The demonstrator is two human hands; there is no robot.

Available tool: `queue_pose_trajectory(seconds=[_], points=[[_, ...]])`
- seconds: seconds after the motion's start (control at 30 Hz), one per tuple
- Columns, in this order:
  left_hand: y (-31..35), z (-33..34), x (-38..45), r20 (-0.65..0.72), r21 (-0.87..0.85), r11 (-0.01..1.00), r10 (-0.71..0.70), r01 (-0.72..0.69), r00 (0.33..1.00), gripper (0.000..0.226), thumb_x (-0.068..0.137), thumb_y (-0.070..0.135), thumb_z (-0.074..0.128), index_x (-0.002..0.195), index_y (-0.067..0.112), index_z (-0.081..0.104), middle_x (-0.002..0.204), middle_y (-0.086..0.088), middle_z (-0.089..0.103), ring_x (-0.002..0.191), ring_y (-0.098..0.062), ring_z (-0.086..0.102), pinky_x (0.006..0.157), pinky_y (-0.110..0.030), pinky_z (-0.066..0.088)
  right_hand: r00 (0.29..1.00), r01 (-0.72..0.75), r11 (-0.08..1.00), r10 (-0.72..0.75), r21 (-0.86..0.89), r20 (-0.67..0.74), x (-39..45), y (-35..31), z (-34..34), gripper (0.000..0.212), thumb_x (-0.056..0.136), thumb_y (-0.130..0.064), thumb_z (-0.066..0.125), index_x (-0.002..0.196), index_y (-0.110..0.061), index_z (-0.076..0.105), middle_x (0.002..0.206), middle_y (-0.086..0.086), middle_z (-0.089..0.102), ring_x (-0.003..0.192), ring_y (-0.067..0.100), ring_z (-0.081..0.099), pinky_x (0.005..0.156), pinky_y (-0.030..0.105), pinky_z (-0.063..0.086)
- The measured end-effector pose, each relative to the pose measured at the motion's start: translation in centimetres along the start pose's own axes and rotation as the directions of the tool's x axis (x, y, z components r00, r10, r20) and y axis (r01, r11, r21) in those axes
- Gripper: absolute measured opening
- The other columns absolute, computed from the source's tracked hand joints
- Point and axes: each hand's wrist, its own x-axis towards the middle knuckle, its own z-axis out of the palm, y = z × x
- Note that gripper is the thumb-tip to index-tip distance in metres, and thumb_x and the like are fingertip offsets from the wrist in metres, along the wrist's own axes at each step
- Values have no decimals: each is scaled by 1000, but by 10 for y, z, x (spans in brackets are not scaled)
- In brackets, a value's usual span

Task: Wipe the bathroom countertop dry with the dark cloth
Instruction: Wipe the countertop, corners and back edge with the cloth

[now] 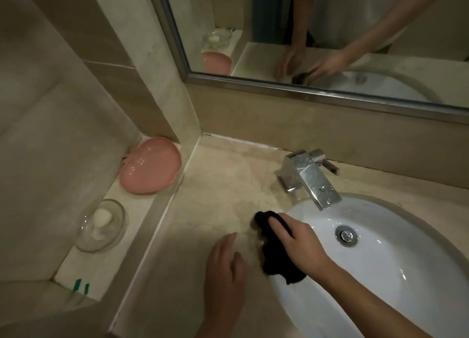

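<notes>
The beige stone countertop (218,185) runs left of the white sink (396,256), with a wet sheen near the tap. A dark cloth (272,256) lies bunched on the counter at the sink's left rim. My right hand (302,246) presses down on the cloth, fingers over its top. My left hand (225,266) rests flat on the counter just left of the cloth, fingers spread and holding nothing.
A chrome tap (308,178) stands behind the sink. On the raised ledge to the left sit a pink dish (149,169), a glass bowl with soap (101,223) and green-handled toothbrushes (80,288). A framed mirror (330,33) hangs above the back wall.
</notes>
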Motion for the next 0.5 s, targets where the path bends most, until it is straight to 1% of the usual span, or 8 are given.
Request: queue_pose_trajectory(seconds=[0.07, 0.13, 0.17, 0.23, 0.3, 0.33, 0.4, 0.5], points=[[-36, -31, 8, -93, 128, 991, 34, -22, 995, 55, 95, 38, 31, 141, 18, 55, 146, -4, 51, 137, -22, 43, 114, -33, 33, 999, 42, 991, -41, 124, -13, 13, -24, 12, 28, 99, -50, 54, 122, -39, 64, 105, -16, 72, 96, 2, 67, 93, 33, 53], [-65, -50, 13, -108, 221, 975, 37, -12, 994, 54, 98, 34, 30, 142, 13, 52, 149, -7, 48, 138, -27, 41, 115, -37, 32, 999, 3, 973, 6, 230, -41, 27, -32, 18, 48, 94, -54, 60, 140, -43, 47, 123, -13, 62, 109, 1, 59, 100, 22, 46], [-73, -54, 14, -93, 251, 968, 47, -22, 995, 54, 99, 34, 29, 144, 14, 50, 151, -5, 45, 140, -25, 39, 115, -37, 32, 999, 1, 986, 8, 166, -54, 31, -28, 23, 59, 94, -54, 61, 147, -44, 36, 129, -12, 54, 114, 1, 53, 102, 19, 41], [-77, -57, 14, -66, 267, 961, 96, -75, 993, 52, 101, 31, 29, 146, 15, 48, 154, -1, 41, 142, -23, 37, 115, -38, 33, 991, 126, 957, -135, -260, -18, 30, -9, 34, 72, 95, -58, 56, 156, -39, 24, 145, -12, 39, 128, 8, 38, 110, 31, 36], [-78, -57, 15, -68, 273, 953, 156, -132, 985, 48, 101, 24, 33, 144, 12, 51, 152, -3, 43, 140, -26, 40, 113, -42, 37, 930, 350, 724, -347, -594, 124, 31, 15, 45, 71, 92, -64, 50, 154, -33, 36, 157, -2, 35, 135, 23, 37, 110, 46, 42], [-79, -56, 16, -79, 282, 949, 168, -140, 983, 47, 100, 21, 35, 143, 11, 52, 151, -4, 44, 139, -28, 42, 111, -44, 38, 905, 405, 655, -388, -638, 175, 37, 21, 45, 67, 91, -64, 51, 149, -31, 46, 156, 1, 40, 133, 27, 41, 106, 49, 46], [-82, -55, 15, -91, 294, 945, 180, -147, 979, 47, 99, 18, 37, 142, 10, 53, 150, -6, 45, 138, -30, 43, 111, -45, 39, 879, 451, 650, -444, -611, 175, 54, 19, 43, 56, 91, -60, 57, 136, -27, 61, 142, 3, 53, 125, 25, 48, 97, 47, 50], [-87, -51, 16, -117, 322, 935, 197, -151, 973, 47, 98, 19, 38, 141, 11, 55, 150, -8, 48, 137, -32, 44, 111, -45, 37, 813, 538, 568, -544, -622, 206, 78, 10, 56, 52, 98, -52, 54, 140, -22, 58, 142, 6, 52, 135, 27, 44, 110, 44, 42]])
